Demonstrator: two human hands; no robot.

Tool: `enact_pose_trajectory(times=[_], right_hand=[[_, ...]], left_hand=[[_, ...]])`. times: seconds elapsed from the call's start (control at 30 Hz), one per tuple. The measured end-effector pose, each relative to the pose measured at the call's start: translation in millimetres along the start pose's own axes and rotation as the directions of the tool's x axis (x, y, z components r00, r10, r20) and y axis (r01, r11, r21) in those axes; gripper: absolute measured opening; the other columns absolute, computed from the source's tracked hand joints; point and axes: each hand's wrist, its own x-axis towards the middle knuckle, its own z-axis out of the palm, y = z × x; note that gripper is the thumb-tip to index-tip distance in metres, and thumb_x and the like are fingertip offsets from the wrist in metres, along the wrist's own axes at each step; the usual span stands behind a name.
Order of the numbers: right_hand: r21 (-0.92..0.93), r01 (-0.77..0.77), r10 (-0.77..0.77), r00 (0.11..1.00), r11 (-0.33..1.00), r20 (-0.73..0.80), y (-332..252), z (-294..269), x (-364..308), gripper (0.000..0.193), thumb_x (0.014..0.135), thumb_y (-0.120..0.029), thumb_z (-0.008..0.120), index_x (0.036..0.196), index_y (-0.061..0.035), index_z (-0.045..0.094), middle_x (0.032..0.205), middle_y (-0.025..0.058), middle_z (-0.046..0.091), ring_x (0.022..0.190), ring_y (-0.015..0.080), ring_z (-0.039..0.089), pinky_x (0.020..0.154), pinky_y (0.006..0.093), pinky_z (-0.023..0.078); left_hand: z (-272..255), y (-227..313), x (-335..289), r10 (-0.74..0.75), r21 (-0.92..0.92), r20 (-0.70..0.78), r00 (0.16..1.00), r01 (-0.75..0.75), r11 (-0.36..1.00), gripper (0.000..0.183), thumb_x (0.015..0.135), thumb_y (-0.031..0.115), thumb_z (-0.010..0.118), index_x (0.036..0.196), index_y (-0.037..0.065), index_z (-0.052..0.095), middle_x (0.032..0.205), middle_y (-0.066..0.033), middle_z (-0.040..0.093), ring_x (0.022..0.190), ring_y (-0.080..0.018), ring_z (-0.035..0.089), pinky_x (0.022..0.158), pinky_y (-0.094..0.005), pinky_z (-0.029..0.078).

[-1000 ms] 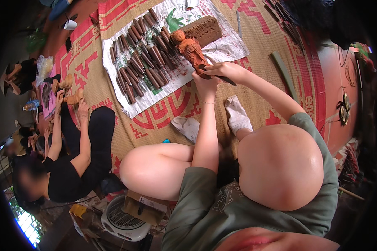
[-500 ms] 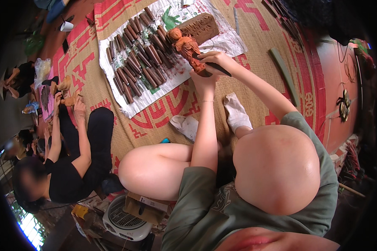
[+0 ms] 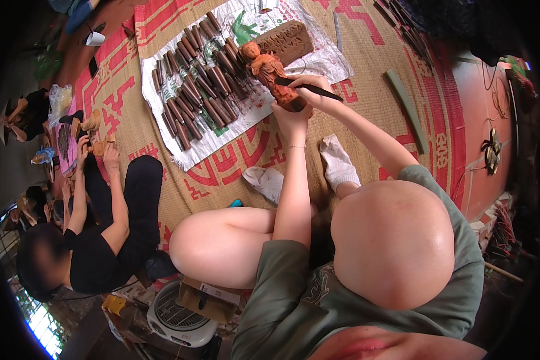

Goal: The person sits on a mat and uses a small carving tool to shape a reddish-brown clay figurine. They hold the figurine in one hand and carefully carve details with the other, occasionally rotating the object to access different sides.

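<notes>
My left hand (image 3: 291,116) is closed around the dark base of a carved, reddish-brown wooden figurine (image 3: 269,71), which leans up and away to the left. In my right hand (image 3: 313,90) is a long, flat black tool (image 3: 325,91), gripped between the fingers. Its near end points back over my wrist; the other end lies against the lower part of the figurine. Whether that end is a blade or bristles, I cannot tell. Just beyond the figurine rests a brown carved block (image 3: 291,41).
Several dark-handled carving tools (image 3: 201,84) lie in rows on a white sheet (image 3: 192,157) over the patterned mat (image 3: 366,108). A grey-green strip (image 3: 405,111) is at the right. A co-worker (image 3: 96,234) sits left, hands on a carving; a fan-like appliance (image 3: 183,312) stands nearby.
My right hand has turned the black tool, so more of its length shows and it slants across the figurine. The figurine and my left hand stay nearly in place. The co-worker's hands shifted slightly.
</notes>
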Motion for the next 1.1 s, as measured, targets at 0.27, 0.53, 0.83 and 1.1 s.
enact_pose_trajectory(times=[0.27,0.53,0.83,1.1], right_hand=[[0.053,0.028,-0.030,0.999,0.998,0.041,2,-2,-3,0.027,0.078,-0.008,0.053,0.097,0.0033,0.067,0.118,0.0169,0.064,0.096,0.0222,0.066,0.085,0.0315,0.051],[0.204,-0.115,0.105,0.993,0.972,0.060,-1,-4,1,0.021,0.080,-0.003,0.054,0.094,0.0051,0.067,0.120,0.0171,0.063,0.097,0.0200,0.065,0.083,0.0310,0.052],[-0.424,0.496,-0.345,0.856,0.758,0.385,2,-17,16,0.016,0.083,-0.015,0.063,0.092,-0.0014,0.066,0.118,0.0158,0.063,0.098,0.0314,0.064,0.082,0.0393,0.054],[-0.541,0.622,-0.391,0.780,0.566,0.488,6,-8,8,0.018,0.080,-0.019,0.061,0.088,-0.0028,0.064,0.116,0.0192,0.062,0.090,0.0294,0.065,0.072,0.0384,0.055]], left_hand=[[-2,10,-5,0.007,0.060,-0.012,1.000,-0.007,0.998,0.091,0.057,0.041,0.085,0.120,-0.006,0.040,0.112,-0.0230,0.054,0.105,-0.0360,0.058,0.086,-0.0409,0.048],[-4,8,-5,0.019,0.057,-0.007,1.000,-0.019,0.998,0.088,0.059,0.038,0.084,0.121,-0.005,0.039,0.114,-0.0238,0.053,0.107,-0.0377,0.056,0.087,-0.0420,0.047],[-7,20,-8,-0.004,0.067,0.026,1.000,0.002,0.998,0.086,0.062,0.041,0.084,0.117,-0.008,0.039,0.107,-0.0230,0.056,0.099,-0.0339,0.061,0.082,-0.0397,0.049],[-5,22,-11,0.027,-0.044,0.027,0.999,-0.025,0.999,0.074,0.071,0.033,0.079,0.116,-0.009,0.037,0.100,-0.0206,0.058,0.092,-0.0300,0.063,0.077,-0.0364,0.050]])
